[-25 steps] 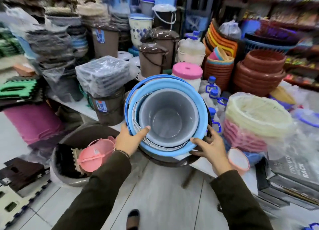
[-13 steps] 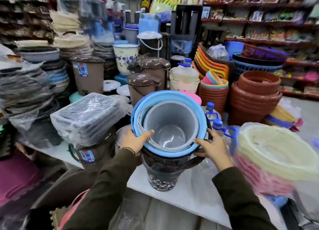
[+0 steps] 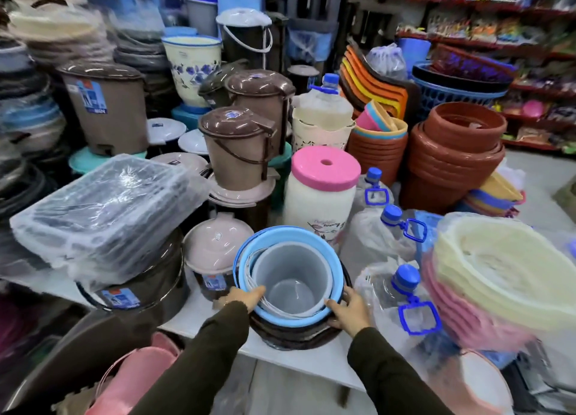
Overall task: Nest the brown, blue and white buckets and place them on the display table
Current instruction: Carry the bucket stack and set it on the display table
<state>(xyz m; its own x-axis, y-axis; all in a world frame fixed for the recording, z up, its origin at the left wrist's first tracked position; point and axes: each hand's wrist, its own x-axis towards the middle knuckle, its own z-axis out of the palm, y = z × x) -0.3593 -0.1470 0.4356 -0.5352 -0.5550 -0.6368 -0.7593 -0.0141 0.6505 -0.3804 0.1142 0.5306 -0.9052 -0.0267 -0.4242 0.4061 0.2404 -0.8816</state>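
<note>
Three buckets sit nested one inside another near the front edge of the white display table (image 3: pixel 199 319). The white bucket (image 3: pixel 291 277) is innermost, the blue bucket (image 3: pixel 249 252) surrounds it, and the brown bucket (image 3: pixel 294 336) is outermost, showing below the blue rim. The stack stands upright on the tabletop. My left hand (image 3: pixel 241 297) grips the blue rim on the left, thumb inside. On the right side my right hand (image 3: pixel 350 310) holds the rims of the stack. A white wire handle lies between the white and blue buckets.
A small lidded bin (image 3: pixel 215 255) and a dark tub (image 3: pixel 146 286) under a plastic-wrapped tray pack (image 3: pixel 106 218) stand left of the stack. Water jugs (image 3: pixel 402 293) crowd its right, a pink-lidded jar (image 3: pixel 321 193) stands behind. Wrapped baskets (image 3: pixel 495 274) are far right.
The nested buckets came down from mid-air and now rest upright on the table's front edge. Both hands stayed on the rims. The camera view tilted forward over the table.
</note>
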